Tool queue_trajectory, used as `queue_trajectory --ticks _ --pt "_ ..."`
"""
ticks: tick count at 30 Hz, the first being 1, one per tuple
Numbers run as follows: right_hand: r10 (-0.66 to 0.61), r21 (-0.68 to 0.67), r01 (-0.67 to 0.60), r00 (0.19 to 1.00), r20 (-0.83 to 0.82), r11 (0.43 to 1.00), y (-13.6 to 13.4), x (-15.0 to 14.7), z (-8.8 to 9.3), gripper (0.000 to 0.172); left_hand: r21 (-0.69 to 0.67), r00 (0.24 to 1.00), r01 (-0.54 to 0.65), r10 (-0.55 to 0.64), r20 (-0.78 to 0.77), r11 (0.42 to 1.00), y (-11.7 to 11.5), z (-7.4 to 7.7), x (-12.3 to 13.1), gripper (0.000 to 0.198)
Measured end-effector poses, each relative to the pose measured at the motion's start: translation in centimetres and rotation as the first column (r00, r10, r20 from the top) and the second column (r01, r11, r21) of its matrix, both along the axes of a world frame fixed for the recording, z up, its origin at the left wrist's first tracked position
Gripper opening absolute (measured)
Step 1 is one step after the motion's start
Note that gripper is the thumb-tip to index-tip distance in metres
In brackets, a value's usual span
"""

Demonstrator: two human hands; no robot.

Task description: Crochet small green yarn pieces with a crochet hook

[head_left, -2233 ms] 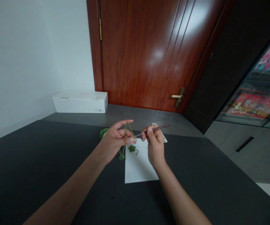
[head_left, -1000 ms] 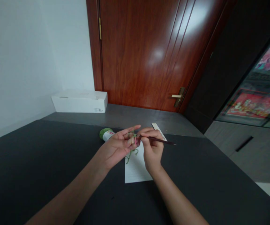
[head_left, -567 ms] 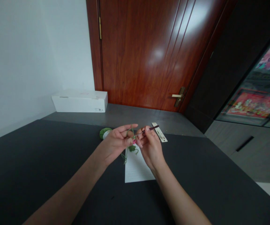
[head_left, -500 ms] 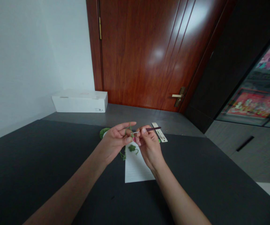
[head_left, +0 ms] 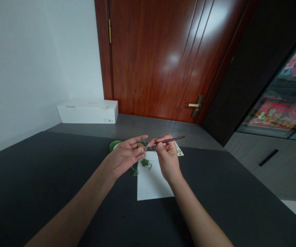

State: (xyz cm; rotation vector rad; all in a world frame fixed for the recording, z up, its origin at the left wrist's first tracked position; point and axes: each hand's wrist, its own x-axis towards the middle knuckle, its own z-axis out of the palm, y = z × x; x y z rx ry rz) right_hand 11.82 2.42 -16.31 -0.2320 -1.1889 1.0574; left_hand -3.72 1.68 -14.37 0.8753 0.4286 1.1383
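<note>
The crochet hook sits in the right hand, pinched pen-style between thumb and fingers, its dark shaft angled up and to the right and its thin metal tip reaching into the green yarn at the left hand's fingertips. Just now the shaft has swung into a longer, flatter line and the right hand has lifted a little, leaving more of the paper below in view.

The left hand is narrow and curled, holding the yarn between its fingertips, with a loose strand trailing below the palm. A tiny pink bit shows by the hook's tip, too small to identify. A small green crocheted piece lies or hangs just below the hands, over a sheet of lined paper; whether it touches the sheet cannot be told.

Behind the left hand, a ball of green yarn with a white band sits partly hidden. A white card strip pokes out behind the right hand. All of this is on a dark tabletop, with a grey ledge, a white box and a reddish wooden door beyond.
</note>
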Motion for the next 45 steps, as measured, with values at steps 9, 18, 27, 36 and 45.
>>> queue_trajectory --ticks 9,18,27,36,45 --pt "-0.666 0.676 0.334 0.678 0.311 0.656 -0.8 1.8 0.4 0.013 -0.005 1.0 -0.008 0.008 0.03 1.0 -0.1 -0.3 0.3 0.049" --pt "-0.958 0.818 0.525 0.268 0.104 0.235 -1.9 0.8 -0.9 0.022 0.219 0.977 -0.181 0.2 -0.068 0.959 -1.2 0.2 1.7 0.05" --pt "-0.569 0.231 0.523 0.783 0.251 0.821 -1.3 0.8 0.2 0.014 0.305 0.965 -0.142 0.201 -0.171 0.942 -0.4 0.2 0.5 0.052" --pt "0.332 -0.435 -0.346 0.937 -0.112 0.831 -0.4 -0.4 0.2 0.03 0.397 0.98 -0.093 0.154 -0.125 0.913 -0.3 0.0 0.4 0.044" --pt "0.194 -0.304 -0.225 0.973 -0.126 0.926 -1.1 -1.4 -0.2 0.029 0.458 0.927 -0.224 0.333 -0.173 0.86 -0.4 0.3 0.5 0.04"
